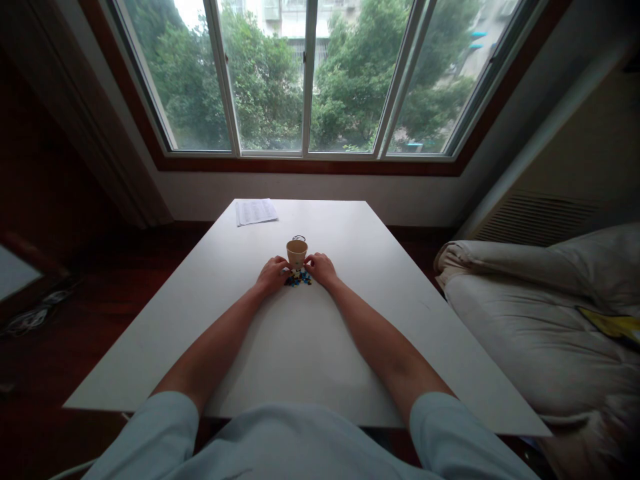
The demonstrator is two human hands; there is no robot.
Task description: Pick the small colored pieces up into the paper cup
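Observation:
A tan paper cup (pixel 297 253) stands upright around the middle of the white table (pixel 310 353), its mouth facing up. Small blue, yellow and dark pieces (pixel 299 279) lie scattered just in front of its base. My left hand (pixel 273 274) rests by the cup's lower left side, fingers bent together at the edge of the pieces. On the other side, my right hand (pixel 321 268) has its fingertips pinched close against the cup's right wall. Whether either hand grips the cup or a small piece is too small to make out. The cup's inside bottom is hidden.
Printed paper sheets (pixel 256 212) lie at the table's far left corner. Behind the cup shows a thin dark loop (pixel 299 237). A cushioned beige sofa (pixel 540 320) stands to the right, and a wide window (pixel 305 87) is beyond the table. Cables (pixel 37 312) lie at the left.

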